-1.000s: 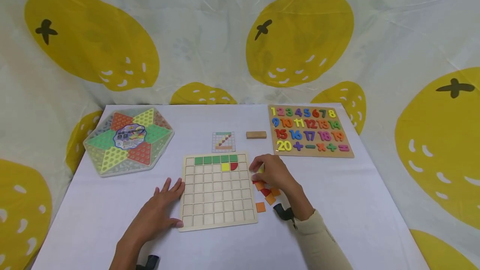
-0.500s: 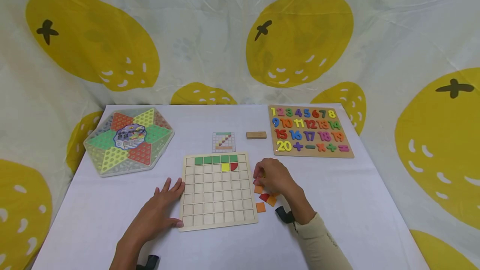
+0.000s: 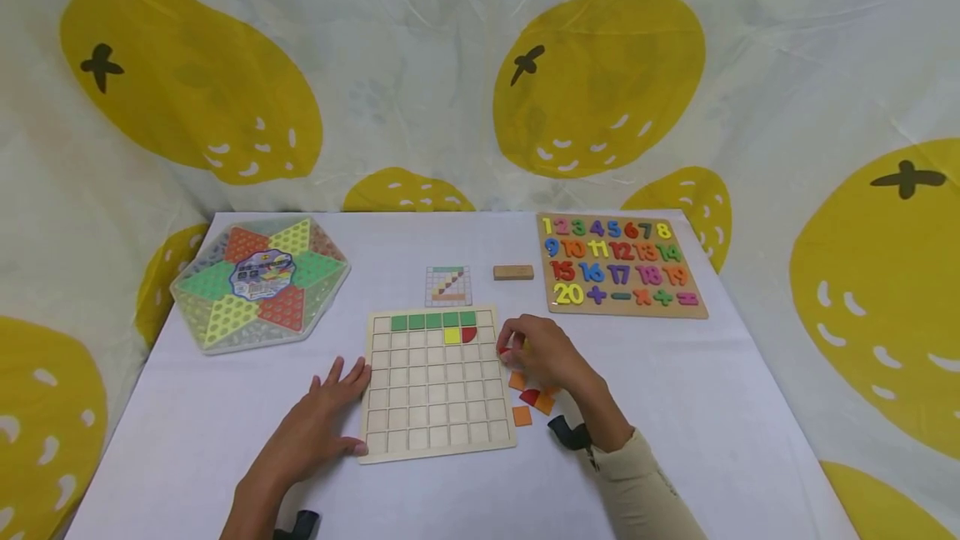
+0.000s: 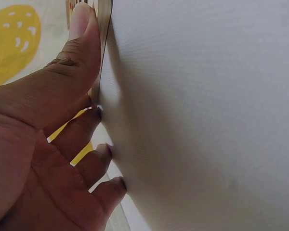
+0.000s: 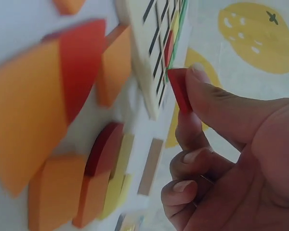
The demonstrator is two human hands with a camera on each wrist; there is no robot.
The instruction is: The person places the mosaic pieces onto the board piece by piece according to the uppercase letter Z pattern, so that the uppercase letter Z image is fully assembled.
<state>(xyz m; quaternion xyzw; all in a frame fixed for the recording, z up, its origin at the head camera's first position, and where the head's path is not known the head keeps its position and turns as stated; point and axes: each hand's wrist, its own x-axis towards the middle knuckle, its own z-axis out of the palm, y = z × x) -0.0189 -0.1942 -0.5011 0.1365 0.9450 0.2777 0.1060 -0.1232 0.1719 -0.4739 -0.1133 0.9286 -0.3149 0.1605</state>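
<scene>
My right hand pinches a red quarter-circle tile between thumb and finger, just off the right edge of the wooden grid board. Fingers spread, my left hand rests along the board's left side, its thumb on the near left corner. On the board, several green squares line the top row. Below them sit a yellow square and a red quarter-circle. Under my right hand lies a loose pile with orange squares and another red tile; the hand hides part of it.
Beyond the board lie a small pattern card and a wooden block. A number puzzle board is at the back right, and a hexagonal Chinese checkers set at the back left. A patterned cloth hangs behind the table.
My right hand dipped towards the tile pile, then came slightly up and left with a red tile in its fingertips. The pile's tiles shifted a little. My left hand stays at the board.
</scene>
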